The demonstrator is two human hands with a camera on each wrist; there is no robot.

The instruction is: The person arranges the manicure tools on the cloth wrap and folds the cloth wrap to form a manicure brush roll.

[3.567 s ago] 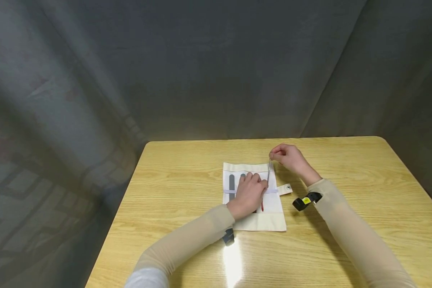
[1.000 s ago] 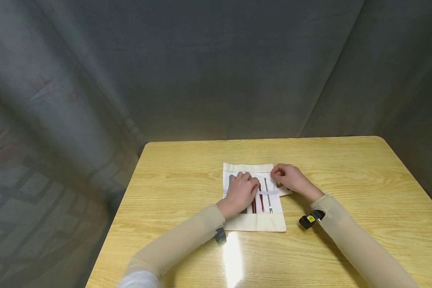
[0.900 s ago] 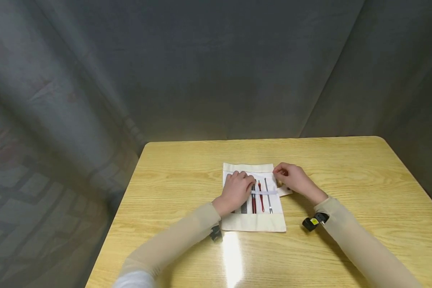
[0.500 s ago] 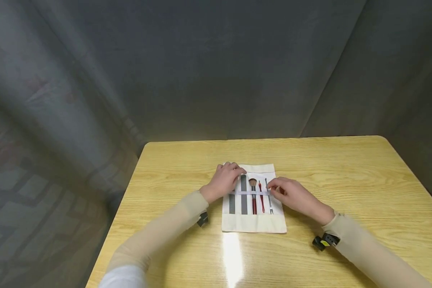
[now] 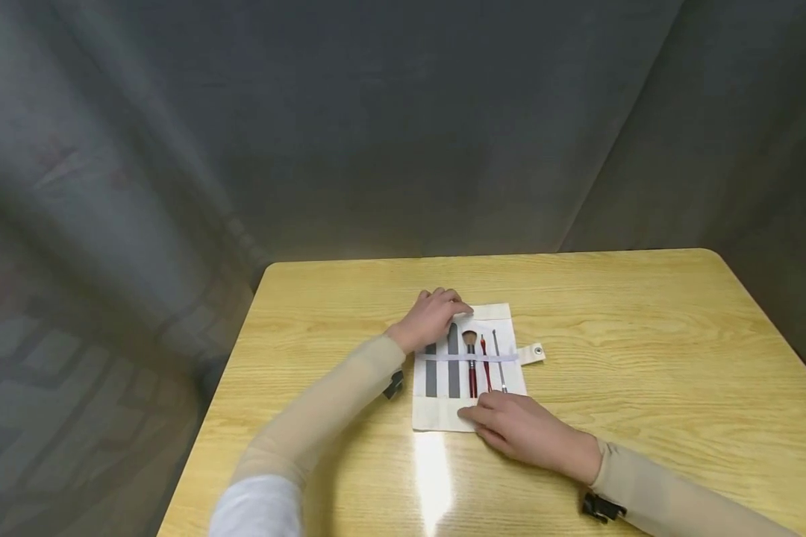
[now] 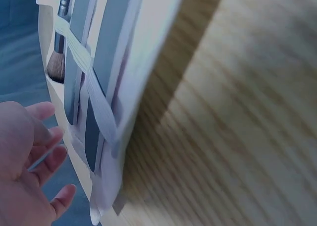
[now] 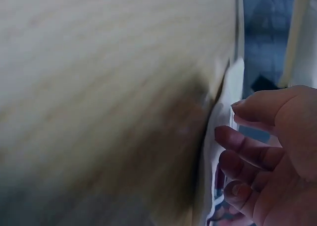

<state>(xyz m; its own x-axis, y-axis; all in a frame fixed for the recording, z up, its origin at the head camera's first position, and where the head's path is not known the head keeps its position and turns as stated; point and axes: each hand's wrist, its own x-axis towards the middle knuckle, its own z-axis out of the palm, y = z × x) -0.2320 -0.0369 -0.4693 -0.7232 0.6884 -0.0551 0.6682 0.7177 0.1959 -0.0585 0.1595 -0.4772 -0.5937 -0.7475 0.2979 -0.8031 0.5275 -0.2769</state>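
A cream fabric tool roll (image 5: 436, 415) lies unrolled on the table. A white elastic band (image 5: 443, 357) crosses two grey nail files (image 5: 454, 380), a brush (image 5: 472, 379) with a red handle, a thin red-handled tool (image 5: 486, 369) and a slim silver tool (image 5: 501, 375). My left hand (image 5: 430, 321) is over the roll's upper left corner, hiding the tops of the files; in the left wrist view its fingers are spread and hold nothing. Above the lower flap is my right hand (image 5: 527, 431), fingers loosely bent at the roll's edge, covering the lower right corner.
A strap with a metal snap (image 5: 532, 353) sticks out from the roll's right side. The wooden table (image 5: 336, 306) ends at a far edge, with grey curtains (image 5: 403, 149) behind it and to the left.
The silver tool, earlier pinched by the right hand, now lies under the band. My right hand has come down from the top right to the lower flap; the left has moved toward the upper left corner.
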